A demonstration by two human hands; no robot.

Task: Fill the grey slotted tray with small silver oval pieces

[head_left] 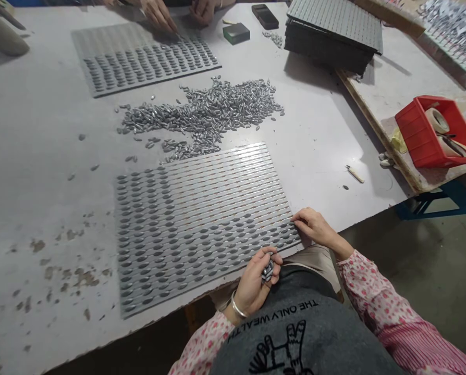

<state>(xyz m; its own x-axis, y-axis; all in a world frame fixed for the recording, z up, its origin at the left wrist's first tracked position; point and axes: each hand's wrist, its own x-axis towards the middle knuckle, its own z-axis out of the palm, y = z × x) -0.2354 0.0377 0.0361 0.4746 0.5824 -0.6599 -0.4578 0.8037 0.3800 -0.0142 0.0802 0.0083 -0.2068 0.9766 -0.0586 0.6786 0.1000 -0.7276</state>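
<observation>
My left hand is cupped around a handful of small grey oval pieces, just in front of a grooved grey panel. At the panel's right edge my right hand has its thumb and fingertips pressed together; whatever lies between them is hidden. Dark oval pieces sit in rows over the panel's left side and near edge. Its upper right part shows bare ridges. Beyond the panel spreads a pile of loose grey pieces.
Across the table, another person's hands work over a second panel. A stack of dark panels stands at the back right. A red bin holds tape and tools. Small snips lie near the table's right edge.
</observation>
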